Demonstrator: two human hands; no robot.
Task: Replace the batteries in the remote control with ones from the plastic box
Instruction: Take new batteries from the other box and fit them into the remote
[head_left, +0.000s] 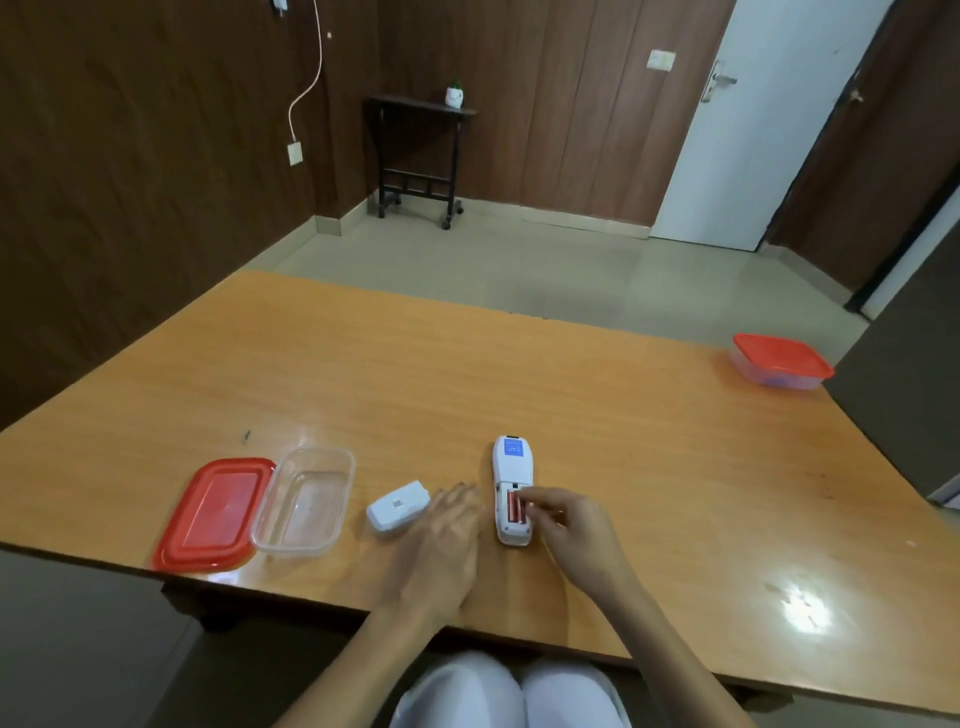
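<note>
Everything sits on the orange wooden table (363, 364), and the white remote control (510, 467) near its front edge makes the handiest marker. Farthest to the left of the remote lies a red lid (213, 512), flat on the wood, with the clear plastic box (305, 501) touching its right edge; the box stands open and looks bare inside. Between the box and the remote rests the white battery cover (397, 505), detached and lying at a slant. The left hand (441, 545) comes next, palm down just beside the remote's left side, fingers spread loose and gripping nothing. The remote itself lies face down, lengthwise away from the person, its battery bay open with two reddish batteries (514, 508) seated side by side. The right hand (576, 535) reaches in from the remote's right, its thumb and fingertips (530, 500) pinched together on the right-hand battery in the bay. Well apart, far to the right of the remote at the table's back corner, stands a second clear container with a red lid on it (782, 359).
</note>
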